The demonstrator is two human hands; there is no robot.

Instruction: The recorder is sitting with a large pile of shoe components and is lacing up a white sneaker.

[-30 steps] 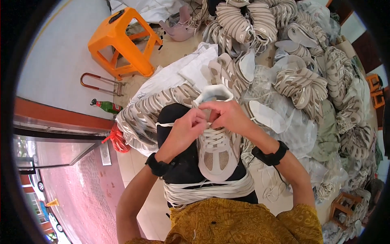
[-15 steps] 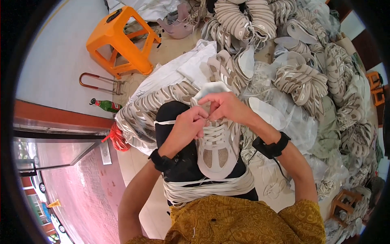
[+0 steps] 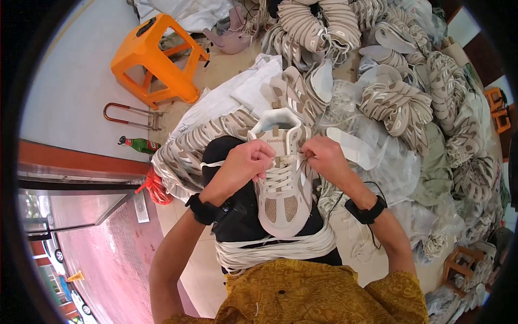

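A beige and tan sneaker upper [image 3: 284, 208] lies over my lap, toe toward me and collar away. A whitish shoelace [image 3: 279, 179] crosses its throat in several rows. At the left eyelets, the curled fingers of my left hand [image 3: 245, 164] pinch the lace; the fingertips are partly hidden. My right hand [image 3: 325, 157] is closed at the right eyelets, with thumb and finger on the lace there. Across my thighs, close to my shirt, lies a thick bundle of pale laces [image 3: 278, 245].
Bundled uppers [image 3: 396, 108] and clear plastic bags are heaped on the right. Another row of uppers [image 3: 181, 154] lies by my left knee, near a green bottle [image 3: 141, 144] and a red bag [image 3: 156, 186]. An orange stool [image 3: 159, 59] stands far left.
My hands, close together over the upper's tongue before, are now apart on either side of the lacing. The right hand has moved right and toward me, uncovering the tongue and collar.
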